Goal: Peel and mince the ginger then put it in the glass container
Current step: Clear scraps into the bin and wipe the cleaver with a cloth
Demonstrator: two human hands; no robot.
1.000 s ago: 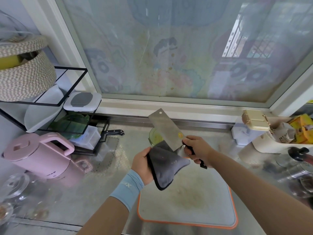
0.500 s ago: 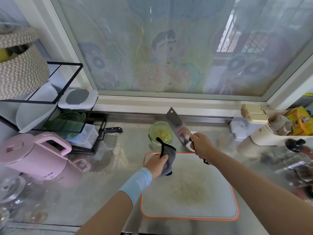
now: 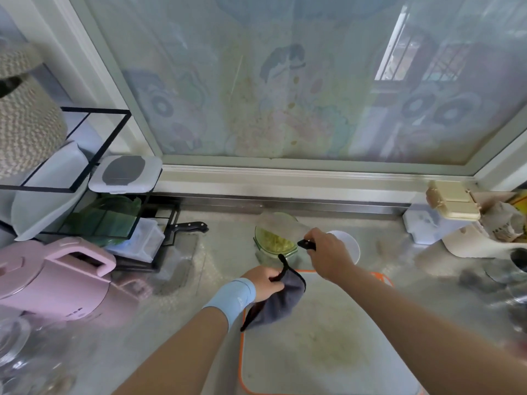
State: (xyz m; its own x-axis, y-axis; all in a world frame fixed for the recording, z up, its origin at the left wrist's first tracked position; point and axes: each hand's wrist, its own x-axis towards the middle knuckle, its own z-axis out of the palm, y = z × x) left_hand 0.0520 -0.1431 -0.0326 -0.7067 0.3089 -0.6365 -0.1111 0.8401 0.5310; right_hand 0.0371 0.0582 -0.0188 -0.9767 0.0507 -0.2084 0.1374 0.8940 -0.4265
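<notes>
Steel counter (image 3: 228,243), mid-frame: right hand (image 3: 328,252) grips cleaver (image 3: 306,244), now lowered from wiping, blurred over glass container (image 3: 258,244) holding minced ginger (image 3: 276,240); left hand (image 3: 265,282) clutches grey cloth (image 3: 281,302), dropped to cutting board (image 3: 328,337). Looks near done.

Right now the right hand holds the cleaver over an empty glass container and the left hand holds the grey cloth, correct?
Not empty: the head view shows minced ginger in the glass container. The right hand does hold the cleaver over it, the left hand the grey cloth.
</notes>
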